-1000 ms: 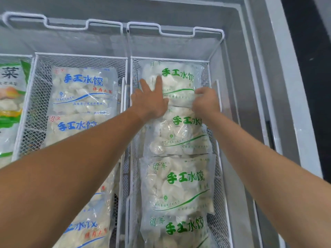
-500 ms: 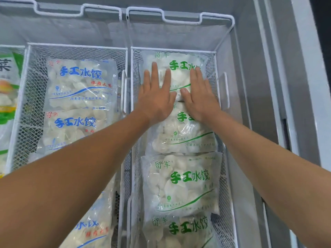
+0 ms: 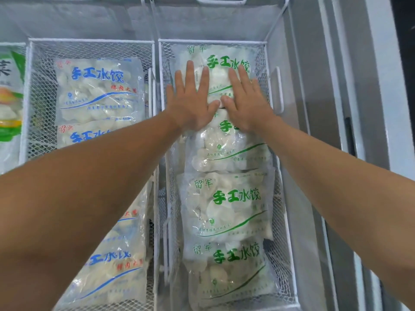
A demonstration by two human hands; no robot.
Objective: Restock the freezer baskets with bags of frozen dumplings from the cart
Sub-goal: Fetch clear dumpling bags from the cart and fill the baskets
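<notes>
Two hands lie flat in the upper middle of the frame: I see my left hand (image 3: 192,102) and right hand (image 3: 246,102) side by side, fingers straight and spread, grasping nothing, pressing down on the top green-lettered dumpling bag (image 3: 221,63). That bag sits at the far end of the right wire basket (image 3: 275,90), overlapping a row of three more green-lettered bags (image 3: 226,205) running toward the bottom of the frame. Left of centre, a second wire basket (image 3: 36,90) holds blue-lettered dumpling bags (image 3: 98,90). At the left edge I see part of a green-printed packet (image 3: 9,90).
</notes>
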